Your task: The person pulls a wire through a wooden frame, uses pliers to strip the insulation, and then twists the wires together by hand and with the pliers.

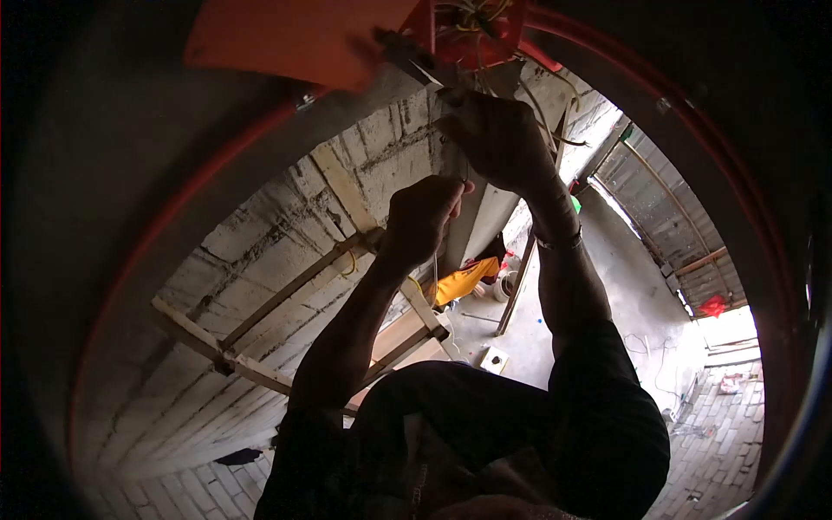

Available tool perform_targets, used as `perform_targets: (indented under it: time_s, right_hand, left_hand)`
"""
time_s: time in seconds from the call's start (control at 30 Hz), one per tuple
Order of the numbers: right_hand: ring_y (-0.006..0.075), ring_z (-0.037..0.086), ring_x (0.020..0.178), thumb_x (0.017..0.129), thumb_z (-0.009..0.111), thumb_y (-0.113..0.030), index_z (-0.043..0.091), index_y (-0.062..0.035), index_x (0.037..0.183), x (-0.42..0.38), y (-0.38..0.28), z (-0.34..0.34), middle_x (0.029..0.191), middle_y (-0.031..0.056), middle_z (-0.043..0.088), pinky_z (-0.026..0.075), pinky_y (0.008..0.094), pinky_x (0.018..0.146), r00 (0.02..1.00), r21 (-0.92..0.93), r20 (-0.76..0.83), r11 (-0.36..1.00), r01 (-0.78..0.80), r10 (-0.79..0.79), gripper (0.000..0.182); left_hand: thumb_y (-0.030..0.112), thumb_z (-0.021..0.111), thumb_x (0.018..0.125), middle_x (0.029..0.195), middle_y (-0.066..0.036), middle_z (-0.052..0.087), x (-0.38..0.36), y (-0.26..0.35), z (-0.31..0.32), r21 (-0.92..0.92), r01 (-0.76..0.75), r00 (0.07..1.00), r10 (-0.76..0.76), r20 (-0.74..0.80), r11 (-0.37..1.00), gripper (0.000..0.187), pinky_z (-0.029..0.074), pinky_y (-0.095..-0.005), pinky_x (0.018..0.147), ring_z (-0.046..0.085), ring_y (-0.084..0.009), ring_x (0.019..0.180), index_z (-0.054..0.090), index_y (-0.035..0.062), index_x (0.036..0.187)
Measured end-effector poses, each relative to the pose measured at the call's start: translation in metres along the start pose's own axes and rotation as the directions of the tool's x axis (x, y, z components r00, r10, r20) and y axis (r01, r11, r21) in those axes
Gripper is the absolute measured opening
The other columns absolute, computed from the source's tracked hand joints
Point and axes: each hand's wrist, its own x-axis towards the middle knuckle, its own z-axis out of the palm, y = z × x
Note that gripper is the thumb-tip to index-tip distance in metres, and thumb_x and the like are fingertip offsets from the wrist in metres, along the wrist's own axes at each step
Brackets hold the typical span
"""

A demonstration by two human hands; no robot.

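Observation:
My right hand (507,143) is raised and closed around a dark hand tool with a shiny metal edge (420,68); its exact kind is too dark to tell. Just above is a red electrical box (477,39), with several loose wires (542,104) coming out of it. Lower and to the left, my left hand (425,217) makes a fist. A thin pale wire (436,264) runs down below that fist and seems to pass through it, though the fingers hide most of it. A flat orange-red panel (295,39) lies left of the box, near the tool's end.
Behind my arms, a wooden frame (286,295) stands along a whitewashed block wall (251,234). Far below lie a concrete floor (607,269), a yellow cloth (468,282), a bucket (503,286) and a small pale box (494,360). Corrugated sheeting (663,208) is at the right.

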Motion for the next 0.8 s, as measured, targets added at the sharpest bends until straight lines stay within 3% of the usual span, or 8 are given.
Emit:
perform_targets:
  time_s: [0.1, 0.2, 0.33, 0.4, 0.53, 0.67, 0.7, 0.8]
  right_hand:
    - [0.0159, 0.064, 0.062, 0.082, 0.064, -0.026, 0.063, -0.0046, 0.096, -0.016, -0.001, -0.011, 0.069, 0.009, 0.064, 0.05, 0.0301, 0.057, 0.981, 0.072, 0.02, 0.978, -0.193, 0.192, 0.026]
    - [0.0096, 0.061, 0.059, 0.084, 0.062, -0.026, 0.064, -0.0035, 0.092, -0.048, 0.0, -0.008, 0.063, 0.0051, 0.062, 0.048, 0.027, 0.054, 0.911, 0.28, -0.026, 0.878, -0.389, 0.412, 0.024]
    - [0.0175, 0.056, 0.055, 0.08, 0.063, -0.014, 0.057, -0.0023, 0.079, -0.097, 0.001, -0.01, 0.061, 0.0079, 0.056, 0.045, 0.0286, 0.053, 0.928, 0.327, -0.099, 0.892, -0.311, 0.36, 0.013]
    - [0.0129, 0.056, 0.055, 0.081, 0.064, -0.015, 0.056, -0.001, 0.075, -0.116, -0.002, -0.022, 0.058, 0.007, 0.055, 0.044, 0.0279, 0.052, 0.776, 0.278, 0.071, 0.735, -0.619, 0.627, 0.018]
    - [0.0047, 0.054, 0.061, 0.084, 0.063, -0.018, 0.059, -0.0001, 0.077, -0.164, 0.01, -0.031, 0.059, 0.0042, 0.057, 0.045, 0.0275, 0.052, 0.808, 0.124, 0.148, 0.8, -0.587, 0.571, 0.019]
    - [0.0038, 0.054, 0.065, 0.082, 0.065, -0.012, 0.062, 0.0006, 0.082, -0.199, -0.007, -0.033, 0.066, 0.0013, 0.062, 0.046, 0.0256, 0.057, 0.758, 0.33, 0.382, 0.688, -0.646, 0.529, 0.013]
    - [0.0039, 0.053, 0.071, 0.081, 0.065, -0.008, 0.062, 0.0004, 0.085, -0.213, -0.006, -0.026, 0.073, 0.0011, 0.063, 0.046, 0.0252, 0.061, 0.634, 0.342, 0.531, 0.543, -0.767, 0.562, 0.01]
    - [0.0065, 0.053, 0.068, 0.086, 0.061, -0.018, 0.061, -0.0016, 0.089, -0.223, -0.035, -0.009, 0.078, 0.0017, 0.061, 0.042, 0.0232, 0.058, 0.601, 0.593, 0.677, 0.169, -0.787, 0.425, 0.017]
  left_hand:
    - [0.014, 0.045, 0.093, 0.068, 0.0, 0.054, 0.001, 0.01, -0.005, -0.191, 0.354, 0.935, -0.347, 0.068, 0.916, 0.022, 0.04, -0.0207, 0.053, 0.045, -0.006, 0.055, 0.06, -0.0018, 0.099]
    - [0.018, 0.045, 0.095, 0.07, 0.0, 0.055, 0.0, 0.001, -0.007, -0.412, 0.416, 0.901, -0.428, 0.068, 0.811, 0.027, 0.039, -0.0204, 0.055, 0.044, -0.0055, 0.055, 0.06, -0.0041, 0.099]
    - [0.024, 0.05, 0.094, 0.07, 0.0, 0.054, -0.003, -0.015, -0.008, -0.563, 0.411, 0.9, -0.418, 0.123, 0.718, 0.033, 0.04, -0.0219, 0.058, 0.045, -0.0068, 0.06, 0.058, -0.0036, 0.11]
    - [0.024, 0.055, 0.091, 0.073, -0.003, 0.057, -0.002, -0.018, -0.009, -0.636, 0.423, 0.897, -0.397, 0.194, 0.645, 0.032, 0.043, -0.0238, 0.062, 0.049, -0.0091, 0.064, 0.059, -0.0043, 0.107]
    - [0.016, 0.053, 0.091, 0.075, -0.005, 0.059, 0.001, -0.012, -0.01, -0.686, 0.489, 0.847, -0.48, 0.228, 0.538, 0.025, 0.043, -0.0241, 0.06, 0.05, -0.0089, 0.061, 0.06, -0.0064, 0.1]
    - [0.015, 0.053, 0.091, 0.074, -0.007, 0.06, 0.001, -0.017, -0.014, -0.646, 0.509, 0.84, -0.493, 0.227, 0.569, 0.025, 0.043, -0.0255, 0.06, 0.052, -0.0116, 0.063, 0.06, -0.0074, 0.098]
    - [0.014, 0.053, 0.09, 0.073, -0.007, 0.06, 0.001, -0.018, -0.014, -0.623, 0.485, 0.859, -0.468, 0.208, 0.613, 0.024, 0.043, -0.026, 0.06, 0.052, -0.0121, 0.063, 0.061, -0.0076, 0.098]
    - [0.014, 0.054, 0.09, 0.074, -0.008, 0.06, 0.002, -0.017, -0.017, -0.6, 0.507, 0.848, -0.485, 0.216, 0.619, 0.024, 0.044, -0.0272, 0.061, 0.053, -0.0134, 0.064, 0.061, -0.0081, 0.097]
